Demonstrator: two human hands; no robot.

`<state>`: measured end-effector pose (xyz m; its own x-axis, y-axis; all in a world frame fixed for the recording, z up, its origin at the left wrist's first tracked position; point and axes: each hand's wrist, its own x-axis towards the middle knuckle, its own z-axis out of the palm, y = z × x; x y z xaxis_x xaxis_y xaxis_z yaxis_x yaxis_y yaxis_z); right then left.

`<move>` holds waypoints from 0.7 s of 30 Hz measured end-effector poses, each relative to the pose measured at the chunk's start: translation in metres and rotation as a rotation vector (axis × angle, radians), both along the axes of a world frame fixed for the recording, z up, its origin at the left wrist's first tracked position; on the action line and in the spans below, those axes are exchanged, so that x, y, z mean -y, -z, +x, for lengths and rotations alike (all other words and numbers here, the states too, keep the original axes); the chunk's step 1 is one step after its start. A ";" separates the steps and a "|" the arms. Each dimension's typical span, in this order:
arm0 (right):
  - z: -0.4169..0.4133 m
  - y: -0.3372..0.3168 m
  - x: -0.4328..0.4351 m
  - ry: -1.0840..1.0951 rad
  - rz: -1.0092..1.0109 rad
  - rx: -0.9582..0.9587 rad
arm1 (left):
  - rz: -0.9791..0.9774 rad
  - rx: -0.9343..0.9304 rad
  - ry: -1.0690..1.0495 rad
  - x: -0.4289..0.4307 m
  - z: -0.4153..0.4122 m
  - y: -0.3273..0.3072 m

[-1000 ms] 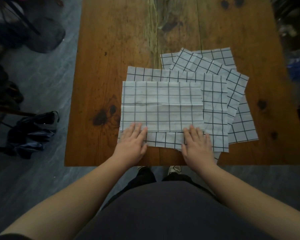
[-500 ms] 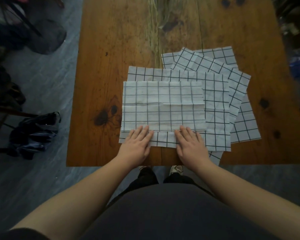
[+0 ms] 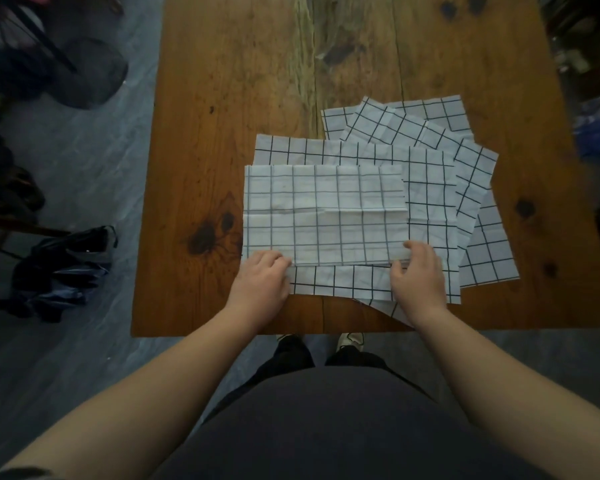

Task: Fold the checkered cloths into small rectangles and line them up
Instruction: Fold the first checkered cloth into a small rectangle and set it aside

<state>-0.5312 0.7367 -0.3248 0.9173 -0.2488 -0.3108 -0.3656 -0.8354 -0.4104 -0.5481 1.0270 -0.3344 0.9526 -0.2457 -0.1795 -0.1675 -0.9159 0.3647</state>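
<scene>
A white cloth with a black grid, folded once (image 3: 326, 216), lies on top of a pile of several flat checkered cloths (image 3: 430, 188) on the wooden table (image 3: 243, 81). My left hand (image 3: 262, 280) pinches the folded cloth's near left corner with curled fingers. My right hand (image 3: 418, 275) grips its near right corner, thumb under the edge and fingers over it. The near edge is slightly lifted at the right.
The pile reaches the table's near edge, where one corner hangs over (image 3: 392, 308). Dark knots mark the wood left of the cloth (image 3: 205, 237). A dark bag (image 3: 63, 268) sits on the grey floor at the left, with more dark objects behind it (image 3: 84, 74).
Both hands lay flat near the middle of the folded cloth's near edge; they have slid apart to its two near corners and curled round them.
</scene>
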 end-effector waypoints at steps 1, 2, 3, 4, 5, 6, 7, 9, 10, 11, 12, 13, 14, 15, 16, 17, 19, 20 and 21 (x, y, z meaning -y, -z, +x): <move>0.008 -0.001 -0.001 0.088 0.033 -0.010 | -0.036 0.000 0.017 0.008 0.005 -0.002; 0.015 -0.002 -0.001 0.174 0.063 -0.036 | -0.065 -0.008 0.034 0.017 0.011 -0.004; 0.022 -0.003 0.000 0.249 0.088 -0.066 | -0.085 -0.020 0.047 0.025 0.017 -0.004; 0.028 -0.005 0.000 0.303 0.101 -0.103 | -0.094 -0.038 0.053 0.033 0.022 -0.004; 0.033 -0.006 0.000 0.337 0.109 -0.138 | -0.092 -0.060 0.054 0.040 0.026 -0.003; 0.038 -0.007 0.000 0.366 0.121 -0.168 | -0.088 -0.081 0.052 0.046 0.030 -0.001; 0.041 -0.008 0.000 0.395 0.141 -0.193 | -0.088 -0.100 0.047 0.050 0.033 0.002; 0.046 -0.009 -0.001 0.442 0.183 -0.242 | -0.092 -0.120 0.036 0.054 0.037 0.007; 0.049 -0.011 -0.001 0.466 0.206 -0.264 | -0.093 -0.124 0.035 0.054 0.037 0.009; 0.050 -0.012 -0.001 0.490 0.233 -0.281 | -0.095 -0.127 0.035 0.054 0.038 0.010; 0.052 -0.013 -0.001 0.511 0.263 -0.294 | -0.098 -0.133 0.036 0.054 0.038 0.011; 0.053 -0.017 -0.002 0.526 0.289 -0.303 | -0.102 -0.140 0.031 0.053 0.038 0.012; 0.054 -0.018 -0.003 0.539 0.314 -0.316 | -0.107 -0.147 0.023 0.052 0.038 0.012; 0.055 -0.019 -0.004 0.549 0.340 -0.336 | -0.113 -0.152 0.013 0.052 0.038 0.012; 0.055 -0.019 -0.004 0.564 0.367 -0.357 | -0.118 -0.154 0.003 0.051 0.038 0.012; 0.056 -0.020 -0.005 0.582 0.400 -0.373 | -0.120 -0.151 -0.004 0.052 0.038 0.012; 0.054 -0.024 -0.007 0.648 0.512 -0.380 | -0.108 -0.140 0.001 0.053 0.037 0.012; 0.053 -0.027 -0.009 0.694 0.599 -0.378 | -0.091 -0.131 0.007 0.054 0.036 0.011; 0.050 -0.031 -0.011 0.743 0.698 -0.373 | -0.068 -0.120 0.007 0.056 0.035 0.011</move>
